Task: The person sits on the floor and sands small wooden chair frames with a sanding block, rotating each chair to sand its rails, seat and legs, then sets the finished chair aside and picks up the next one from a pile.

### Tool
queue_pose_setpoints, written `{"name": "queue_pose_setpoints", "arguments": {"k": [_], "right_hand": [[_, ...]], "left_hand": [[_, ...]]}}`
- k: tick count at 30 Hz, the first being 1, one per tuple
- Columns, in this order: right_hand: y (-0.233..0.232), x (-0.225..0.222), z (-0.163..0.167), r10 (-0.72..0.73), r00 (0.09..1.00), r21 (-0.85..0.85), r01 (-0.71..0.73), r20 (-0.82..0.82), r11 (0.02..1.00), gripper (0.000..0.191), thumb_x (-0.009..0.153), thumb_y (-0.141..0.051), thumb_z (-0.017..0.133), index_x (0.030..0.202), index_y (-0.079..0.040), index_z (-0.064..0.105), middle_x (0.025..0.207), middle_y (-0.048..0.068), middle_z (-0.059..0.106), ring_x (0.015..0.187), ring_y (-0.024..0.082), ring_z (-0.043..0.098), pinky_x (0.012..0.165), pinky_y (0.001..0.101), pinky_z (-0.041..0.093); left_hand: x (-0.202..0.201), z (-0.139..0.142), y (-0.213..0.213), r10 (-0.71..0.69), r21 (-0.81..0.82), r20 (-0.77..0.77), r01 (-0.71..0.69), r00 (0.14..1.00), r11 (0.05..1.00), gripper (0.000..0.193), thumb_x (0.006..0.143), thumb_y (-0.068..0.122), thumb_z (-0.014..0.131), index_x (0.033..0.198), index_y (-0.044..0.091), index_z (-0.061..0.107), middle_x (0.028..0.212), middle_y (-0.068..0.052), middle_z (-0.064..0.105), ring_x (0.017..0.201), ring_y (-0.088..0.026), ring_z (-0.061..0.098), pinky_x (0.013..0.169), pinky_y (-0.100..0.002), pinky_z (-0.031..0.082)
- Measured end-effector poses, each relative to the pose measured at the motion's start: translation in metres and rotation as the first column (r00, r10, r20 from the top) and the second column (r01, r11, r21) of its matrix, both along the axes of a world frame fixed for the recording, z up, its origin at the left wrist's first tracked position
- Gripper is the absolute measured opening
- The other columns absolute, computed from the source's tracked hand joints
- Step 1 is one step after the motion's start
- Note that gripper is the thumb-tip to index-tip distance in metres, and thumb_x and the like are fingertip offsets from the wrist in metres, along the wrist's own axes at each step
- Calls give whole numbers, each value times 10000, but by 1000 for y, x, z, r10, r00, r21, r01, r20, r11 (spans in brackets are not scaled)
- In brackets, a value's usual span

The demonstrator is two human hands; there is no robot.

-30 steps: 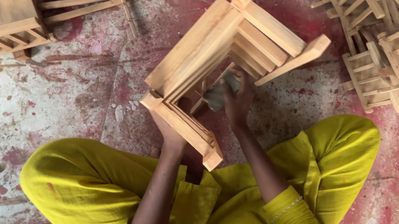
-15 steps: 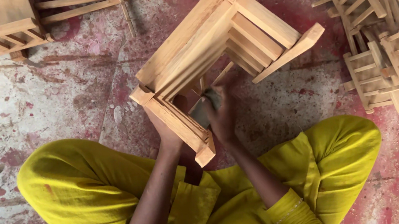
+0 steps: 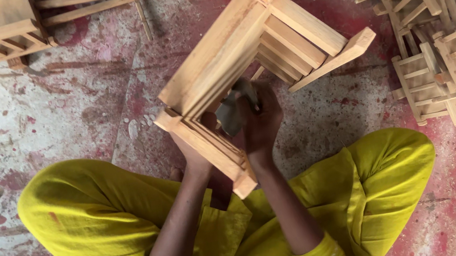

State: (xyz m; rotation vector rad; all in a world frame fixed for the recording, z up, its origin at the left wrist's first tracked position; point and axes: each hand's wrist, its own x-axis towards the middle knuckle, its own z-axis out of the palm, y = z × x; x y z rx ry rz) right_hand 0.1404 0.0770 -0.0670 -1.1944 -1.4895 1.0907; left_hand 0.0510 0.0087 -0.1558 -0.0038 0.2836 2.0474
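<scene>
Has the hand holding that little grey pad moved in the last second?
Yes. The right hand with the grey pad has shifted slightly left and up inside the wooden frame, judged against the stacked wooden racks.

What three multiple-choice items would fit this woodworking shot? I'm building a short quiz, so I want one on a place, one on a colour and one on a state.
1. Where does the pile of small slatted wooden frames lie?
A. At the right edge of the floor
B. On the person's lap
C. Inside the wooden stool

2. What colour are the person's clothes?
A. Blue
B. Yellow
C. White

3. What is the right hand doing?
A. Resting flat on the floor
B. Hanging empty in the air
C. Pressing a small grey piece against the inside of the wooden stool

Answers:
1 A, the frames are heaped at the right edge on the red-stained floor.
2 B, both sleeves and trousers are yellow.
3 C, its fingers wrap the grey piece inside the frame, while the left hand steadies the stool's near leg.
</scene>
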Motion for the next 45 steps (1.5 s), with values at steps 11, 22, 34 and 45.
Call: {"name": "queue_pose_setpoints", "arguments": {"k": [11,22,34,45], "right_hand": [[0,3,-3,-93,994,30,94,-58,995,212,958,-123,777,956,24,625,810,132,584,747,133,536,682,363,482],[-7,-14,-8,-4,959,357,-101,282,929,207,1042,-163,606,1207,-42,575,1096,180,604,982,278,631,811,386,545],[-21,-30,-16,169,964,-62,-185,-204,981,455,1127,-117,455,1550,-17,320,1275,206,480,970,230,525,781,326,483],[-19,-22,1,175,930,-275,-269,-322,923,491,1157,-191,454,1529,108,336,1040,141,459,757,182,377,609,293,369]], "left_hand": [[3,29,-1,-20,-249,-926,-571,377,782,98,966,62,678,1007,-6,620,874,-28,659,742,-132,642,601,-273,519],[-1,3,-10,-192,-299,-953,-642,233,706,332,999,192,682,1203,-11,516,1127,-96,574,1022,-191,596,833,-393,528],[-22,-9,-9,-20,-277,-923,-629,383,726,601,1057,320,588,1478,-14,320,1395,-133,446,1300,-248,473,1130,-396,420],[-26,-2,-4,-75,-236,-962,-667,261,707,682,1082,349,573,1579,11,253,1514,-157,397,1429,-253,411,1232,-408,350]]}}
